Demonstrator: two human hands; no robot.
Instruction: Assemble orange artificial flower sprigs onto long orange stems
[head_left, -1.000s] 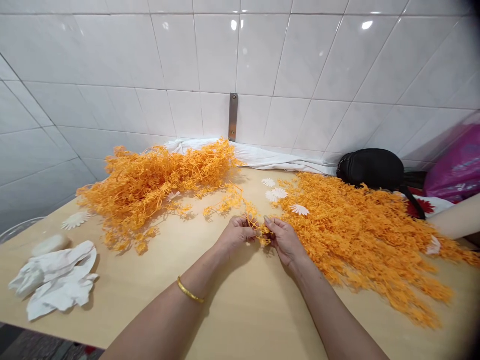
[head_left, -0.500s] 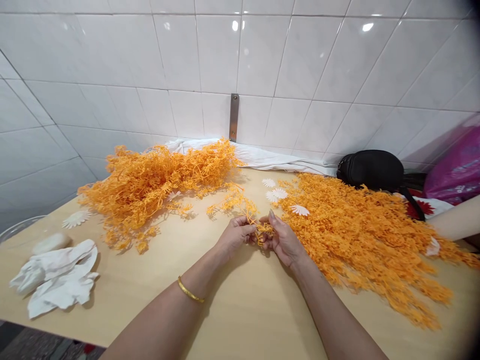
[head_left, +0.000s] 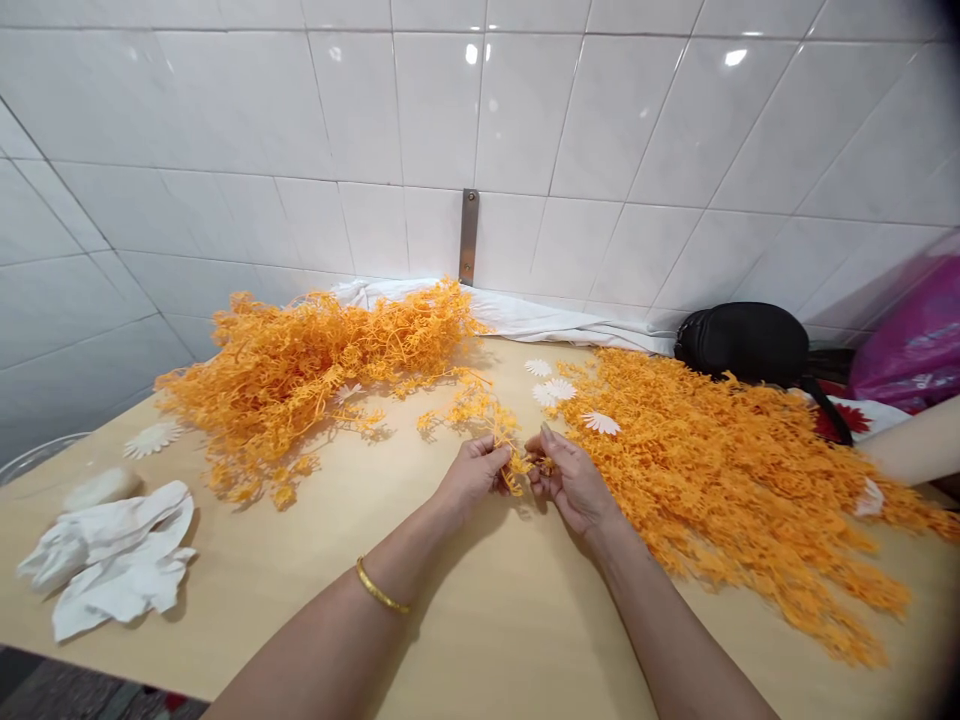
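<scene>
One head view: orange sprigs are lying in two big heaps below the steel wall bracket [head_left: 469, 236], left heap [head_left: 315, 385] and right heap [head_left: 712, 480], left hand [head_left: 472, 477] and right hand [head_left: 574, 487] are pinching one small sprig [head_left: 517, 465] just under it, fingers closed, most sprigs remaining heaped

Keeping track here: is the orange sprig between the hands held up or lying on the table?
Held up: the thin orange branching sprig is pinched between the left hand and right hand, above the pale wooden table.

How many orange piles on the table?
2: the left pile, the right pile; a loose sprig between them sits in the left hand and right hand.
</scene>
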